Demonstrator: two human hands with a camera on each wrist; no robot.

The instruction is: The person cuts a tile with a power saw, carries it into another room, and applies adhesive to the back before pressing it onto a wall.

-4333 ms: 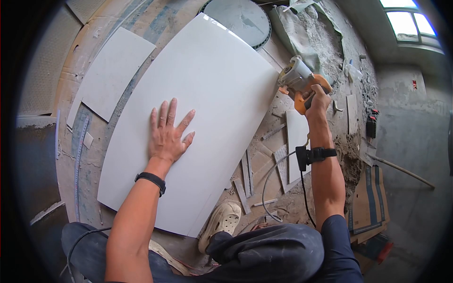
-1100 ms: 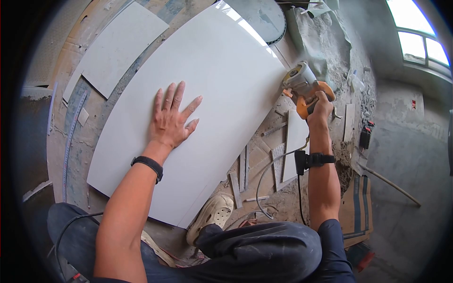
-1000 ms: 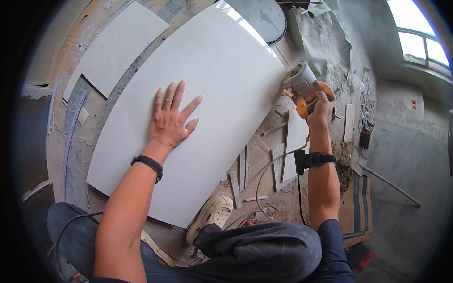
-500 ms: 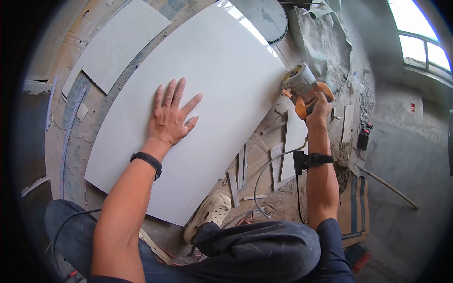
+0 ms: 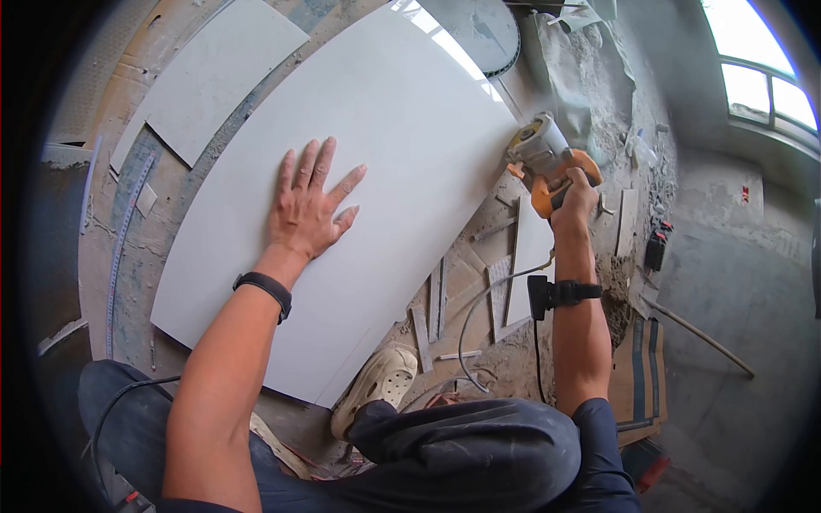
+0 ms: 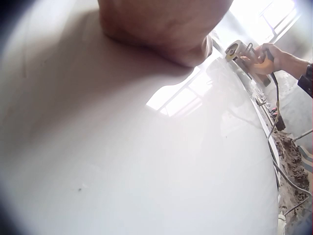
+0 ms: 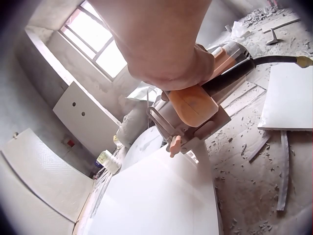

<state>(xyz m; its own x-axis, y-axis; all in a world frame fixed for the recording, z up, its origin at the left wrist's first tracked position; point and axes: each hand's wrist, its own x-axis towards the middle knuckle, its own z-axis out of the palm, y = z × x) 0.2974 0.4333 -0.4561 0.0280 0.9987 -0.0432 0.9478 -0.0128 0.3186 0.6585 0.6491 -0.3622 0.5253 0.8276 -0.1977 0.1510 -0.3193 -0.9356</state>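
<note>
Head view: glossy white slab (image 5: 398,197), long axis up-right, under your spread left hand (image 5: 306,209); right hand (image 5: 578,198) grips orange-grey cutter (image 5: 542,147) pointing up-left.

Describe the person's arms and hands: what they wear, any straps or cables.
The left hand is ungloved, with a black wristband behind it. The right hand, also ungloved, has a black wrist strap carrying a black block and thin black cable. Forearms are bare below dark sleeves.
</note>
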